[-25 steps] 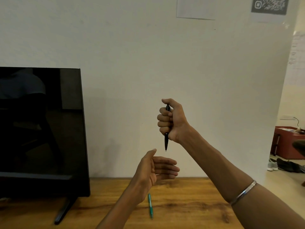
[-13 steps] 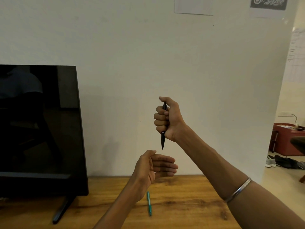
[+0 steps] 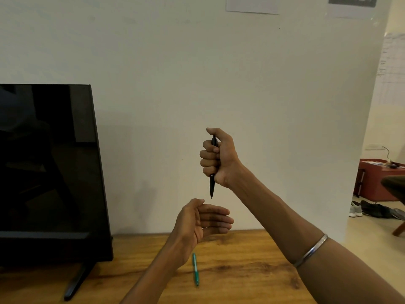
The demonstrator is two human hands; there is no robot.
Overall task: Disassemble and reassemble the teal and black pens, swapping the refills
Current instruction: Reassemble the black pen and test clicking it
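The right hand (image 3: 217,157) was closed in a fist around the black pen (image 3: 212,186), which was held upright in the air, in front of the white wall (image 3: 175,84). The thumb was placed on the top end of the pen, and the tip was pointed straight down. Only the lower part of the pen and a short piece near the thumb could be seen; the rest was hidden by the fingers. A metal bracelet (image 3: 311,251) was worn on the right forearm.

The left hand (image 3: 201,222) was kept open and empty just below the tip of the pen, with the palm turned to the side and the fingers stretched out together. The tip and the hand were apart, with a small gap between them.

The teal pen (image 3: 195,269) was left lying on the wooden surface (image 3: 241,270), below the left wrist, with its tip directed toward the camera. It was not touched by either hand.

A black screen (image 3: 48,167) was seen standing on the left part of the surface, on a thin stand. A sheet of paper (image 3: 252,5) was fixed high on the wall. Far to the right, shoes (image 3: 370,209) were seen on the floor near a red cabinet (image 3: 377,178).
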